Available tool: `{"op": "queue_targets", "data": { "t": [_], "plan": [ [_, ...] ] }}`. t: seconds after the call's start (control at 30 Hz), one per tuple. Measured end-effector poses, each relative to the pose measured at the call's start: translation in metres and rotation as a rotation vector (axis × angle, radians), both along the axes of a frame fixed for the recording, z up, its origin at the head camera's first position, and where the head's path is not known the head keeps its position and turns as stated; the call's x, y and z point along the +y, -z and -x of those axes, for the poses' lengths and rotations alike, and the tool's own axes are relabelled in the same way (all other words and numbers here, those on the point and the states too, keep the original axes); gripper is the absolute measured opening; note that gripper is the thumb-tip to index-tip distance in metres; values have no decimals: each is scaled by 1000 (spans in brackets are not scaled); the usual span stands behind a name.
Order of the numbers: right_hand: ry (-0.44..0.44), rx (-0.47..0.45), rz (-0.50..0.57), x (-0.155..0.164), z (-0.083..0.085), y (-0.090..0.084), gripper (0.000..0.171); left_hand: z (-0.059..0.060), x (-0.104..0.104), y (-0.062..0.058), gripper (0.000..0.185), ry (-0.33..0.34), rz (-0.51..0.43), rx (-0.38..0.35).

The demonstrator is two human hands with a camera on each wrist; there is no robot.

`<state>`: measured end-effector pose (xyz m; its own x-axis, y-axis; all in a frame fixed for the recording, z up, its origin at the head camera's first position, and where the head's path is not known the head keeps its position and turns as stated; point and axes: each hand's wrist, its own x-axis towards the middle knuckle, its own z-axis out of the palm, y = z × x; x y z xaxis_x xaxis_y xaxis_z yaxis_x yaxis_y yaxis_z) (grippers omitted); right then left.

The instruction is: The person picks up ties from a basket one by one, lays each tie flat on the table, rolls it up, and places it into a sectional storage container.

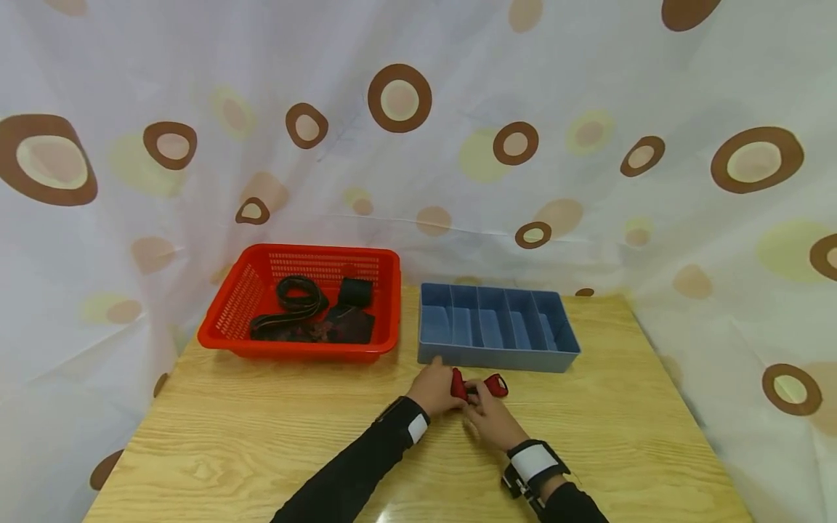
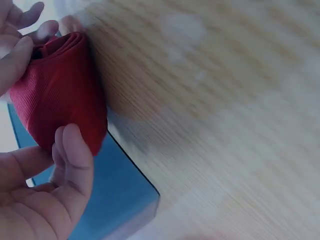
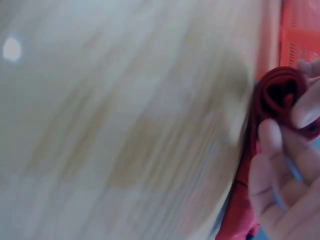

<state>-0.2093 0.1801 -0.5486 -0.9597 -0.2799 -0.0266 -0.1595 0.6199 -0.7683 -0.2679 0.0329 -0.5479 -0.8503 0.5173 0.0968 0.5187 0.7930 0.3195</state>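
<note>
A red fabric strap, partly rolled, lies on the wooden table just in front of the blue divided box. My left hand grips the rolled end between fingers and thumb. My right hand pinches the strap beside it, fingers curled over the roll. The loose end of the strap sticks out to the right.
A red plastic basket with several dark straps stands at the back left. The blue box has several narrow compartments. A spotted curtain hangs behind the table. The table edges fall away left and right.
</note>
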Motion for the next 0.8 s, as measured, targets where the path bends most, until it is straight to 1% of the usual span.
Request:
{"op": "queue_targets", "data": {
  "t": [0.03,0.07,0.1,0.13,0.17,0.2,0.3,0.33,0.37,0.4,0.47,0.53,0.6,0.67,0.7,0.73,0.8],
  "plan": [
    [41,-15,32,-1,1,0,42,1,4,1,27,3,18,18],
    [75,-15,36,-2,3,0,41,1,7,2,23,8,33,31],
    [105,-8,33,-3,6,0,40,14,14,32,24,15,31,75],
    [127,6,13,-3,8,-1,39,14,16,32,24,16,21,69],
    [141,25,-20,-4,11,-1,37,12,17,31,29,14,5,48],
    [154,38,-61,-4,14,-1,34,10,17,29,39,13,-11,15],
    [130,50,-166,0,22,0,28,2,12,21,79,6,-39,-96],
    [118,41,-188,2,24,1,27,-14,4,-11,90,2,-32,-150],
    [106,34,-208,3,26,1,25,-16,0,-14,93,13,-13,-155],
    [93,21,-222,4,28,2,24,-18,-3,-14,89,34,2,-142],
    [53,3,-229,7,31,2,22,-19,-8,-13,71,86,20,-94],
    [-20,13,-229,10,33,2,20,-17,-13,-9,51,137,-15,-76],
    [-110,36,-224,13,35,1,17,-13,-17,-5,34,169,-72,-115],
    [-173,60,-216,13,35,-1,15,-10,-19,-2,22,173,-127,-186],
    [-179,74,-217,12,35,-1,15,-8,-21,-2,19,164,-157,-230],
    [-175,86,-215,10,33,-1,15,-6,-22,-2,17,154,-167,-258],
    [-129,131,-249,6,28,-3,18,-4,-23,-1,15,142,-165,-293]
  ]
}}
